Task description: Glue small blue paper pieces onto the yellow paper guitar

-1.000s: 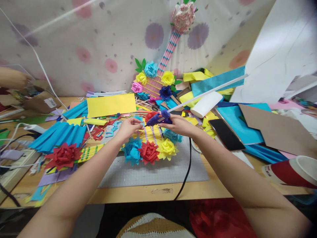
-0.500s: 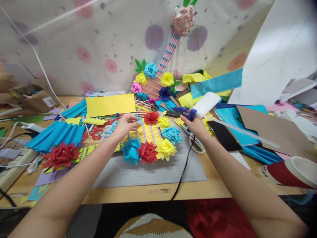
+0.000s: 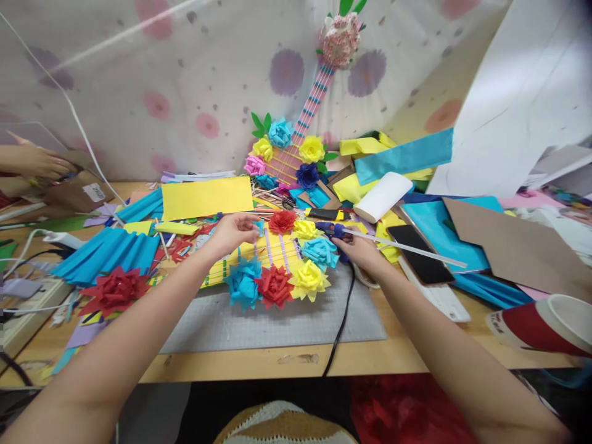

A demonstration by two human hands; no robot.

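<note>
My left hand (image 3: pixel 239 233) is closed in a pinch over the upper left of a yellow paper guitar (image 3: pixel 274 251). A bit of blue paper (image 3: pixel 260 228) shows at its fingertips; most of it is hidden. In my right hand (image 3: pixel 359 246) is a blue glue gun (image 3: pixel 333 230), its nozzle pointing left, close to a yellow paper flower (image 3: pixel 306 229) on the guitar. A long clear glue stick (image 3: pixel 411 245) juts out behind it. Red (image 3: pixel 276 285), blue and yellow paper flowers ring the guitar body, and a larger red flower (image 3: pixel 115 291) sits at the neck end.
A grey cutting mat (image 3: pixel 277 330) lies under the guitar. A pink paper guitar (image 3: pixel 305 129) leans behind. To the right are a phone (image 3: pixel 420 254), scissors, cardboard (image 3: pixel 518 246) and a paper cup (image 3: pixel 546 324). A black cord (image 3: pixel 343 320) hangs over the edge. Another person's hand (image 3: pixel 39 161) is far left.
My right hand has lowered and drawn the glue gun left, nearer the flowers; the glue stick has swung left with it. My left hand barely moved. The other person's hand has come into clear view.
</note>
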